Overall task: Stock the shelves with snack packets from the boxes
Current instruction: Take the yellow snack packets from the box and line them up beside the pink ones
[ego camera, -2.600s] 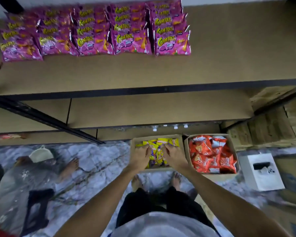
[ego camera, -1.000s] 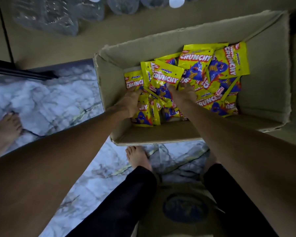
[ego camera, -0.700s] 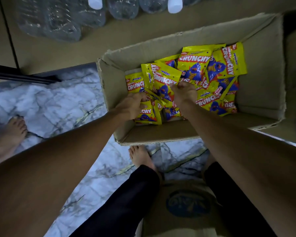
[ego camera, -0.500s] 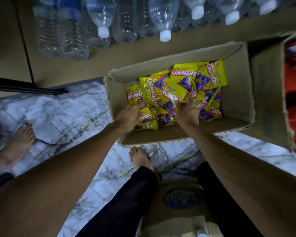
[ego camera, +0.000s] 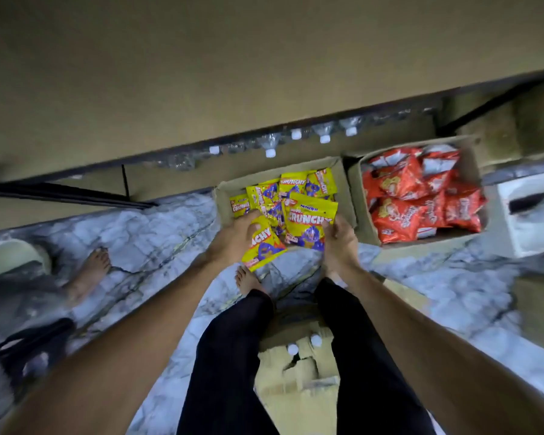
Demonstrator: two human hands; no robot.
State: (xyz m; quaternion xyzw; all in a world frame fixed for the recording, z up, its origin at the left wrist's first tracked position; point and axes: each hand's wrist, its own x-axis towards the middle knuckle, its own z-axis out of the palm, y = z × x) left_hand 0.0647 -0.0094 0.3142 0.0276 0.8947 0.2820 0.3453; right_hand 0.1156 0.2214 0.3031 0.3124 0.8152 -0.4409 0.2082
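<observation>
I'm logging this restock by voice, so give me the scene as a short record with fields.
Left hand: left hand grips a yellow Crunchy packet above the box's near edge
Right hand: right hand holds a second Crunchy packet
Source box: cardboard box with more yellow packets inside
Next box: right-hand box of red snack packets
Lower shelf: water bottles lying behind the boxes
Upper shelf: brown shelf board

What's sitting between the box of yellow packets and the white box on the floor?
The cardboard box of red snack packets sits between the yellow packet box and the white box. The head view shows it.
</observation>
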